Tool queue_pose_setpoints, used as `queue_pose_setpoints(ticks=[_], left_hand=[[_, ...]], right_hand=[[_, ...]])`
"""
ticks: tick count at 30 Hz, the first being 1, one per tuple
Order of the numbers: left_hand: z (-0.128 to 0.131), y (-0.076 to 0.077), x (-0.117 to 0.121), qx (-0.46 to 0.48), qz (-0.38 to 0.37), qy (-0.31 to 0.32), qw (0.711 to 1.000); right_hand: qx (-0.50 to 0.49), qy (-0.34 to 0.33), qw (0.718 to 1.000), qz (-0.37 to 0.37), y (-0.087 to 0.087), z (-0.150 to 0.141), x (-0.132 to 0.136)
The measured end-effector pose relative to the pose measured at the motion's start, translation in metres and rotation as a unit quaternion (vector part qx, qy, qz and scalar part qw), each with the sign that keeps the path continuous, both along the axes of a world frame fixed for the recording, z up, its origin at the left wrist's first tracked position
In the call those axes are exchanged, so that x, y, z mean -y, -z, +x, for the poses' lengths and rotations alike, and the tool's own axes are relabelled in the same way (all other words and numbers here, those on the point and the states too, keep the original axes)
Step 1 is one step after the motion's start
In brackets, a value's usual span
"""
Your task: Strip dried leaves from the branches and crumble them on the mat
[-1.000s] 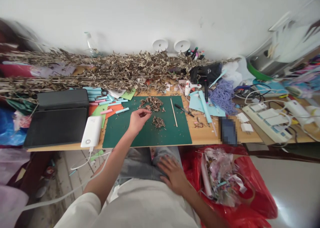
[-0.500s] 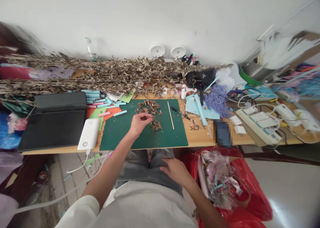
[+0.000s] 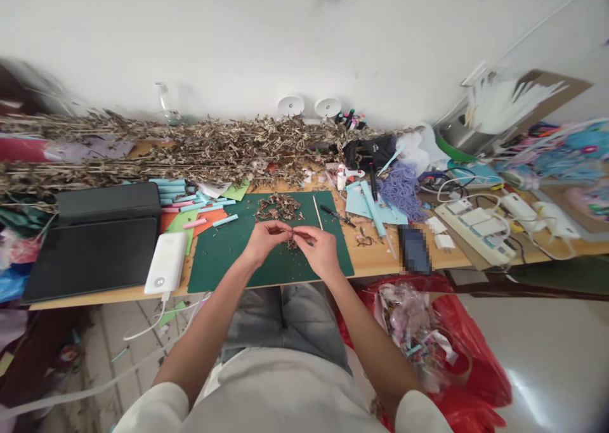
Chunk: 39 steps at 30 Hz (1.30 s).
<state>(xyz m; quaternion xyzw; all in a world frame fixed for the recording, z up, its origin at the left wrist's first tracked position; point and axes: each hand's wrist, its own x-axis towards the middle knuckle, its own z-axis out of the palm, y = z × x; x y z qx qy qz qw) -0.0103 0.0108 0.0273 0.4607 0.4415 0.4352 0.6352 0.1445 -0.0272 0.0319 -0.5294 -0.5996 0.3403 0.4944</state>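
Dried leaves (image 3: 279,206) on mat (image 3: 214,255), part-hidden by left hand (image 3: 264,243) and right hand (image 3: 322,250), fingers pinched, contents unclear, illegibly lettered pouch (image 3: 379,146) beyond

The left near corner of the green mat (image 3: 214,268) is open: a hand could slide in over the near edge of the tabletop (image 3: 368,266), just right of the power bank (image 3: 165,263). At the mat's middle the left hand (image 3: 264,243) and right hand (image 3: 321,252) meet at the fingertips, their forearms crossing the near edge with a gap between. Beyond them a leaf pile (image 3: 278,206) blocks the way to the far edge, walled by dried stems (image 3: 238,141). A stick (image 3: 318,212) and a pen (image 3: 337,215) obstruct the mat's right far corner.
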Motion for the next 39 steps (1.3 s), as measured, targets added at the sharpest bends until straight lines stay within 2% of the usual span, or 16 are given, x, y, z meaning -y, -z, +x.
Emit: queue_pose_setpoints(ticks=[5,8,11,13,15,19,23,27,33,37,39], left_hand=[[0.007,0.003,0.0,-0.019,0.013,-0.014,1.0],[0.014,0.005,0.002,-0.08,0.06,-0.043,0.994],[0.015,0.005,0.002,-0.168,0.123,-0.066,0.976],[0.014,0.006,0.0,-0.192,0.145,-0.081,0.967],[0.012,0.009,-0.003,-0.167,0.138,-0.082,0.973],[0.012,0.015,-0.006,-0.076,0.075,-0.074,0.992],[0.014,0.018,-0.004,-0.019,0.032,-0.07,0.997],[0.015,0.02,-0.004,0.001,0.005,-0.071,0.997],[0.016,0.021,-0.004,0.031,-0.019,-0.062,0.997],[0.015,0.021,-0.004,0.026,-0.017,-0.043,0.999],[0.016,0.021,-0.005,-0.011,0.009,-0.043,0.999]], right_hand=[[0.048,0.057,0.997,0.039,0.0,-0.004,0.002],[0.103,0.094,0.988,0.074,0.005,-0.007,-0.001],[0.173,0.11,0.973,0.103,0.013,-0.005,-0.006],[0.194,0.119,0.968,0.104,0.018,0.001,-0.008],[0.196,0.107,0.97,0.095,0.022,0.008,-0.009],[0.191,0.044,0.978,0.068,0.029,0.017,-0.012],[0.198,0.022,0.98,0.031,0.031,0.021,-0.013],[0.202,0.025,0.979,0.034,0.022,0.023,-0.012],[0.025,-0.003,1.0,-0.002,0.014,0.015,-0.014],[0.031,0.025,0.999,0.018,0.015,0.009,-0.014],[0.062,0.031,0.997,0.032,0.016,0.007,-0.014]])
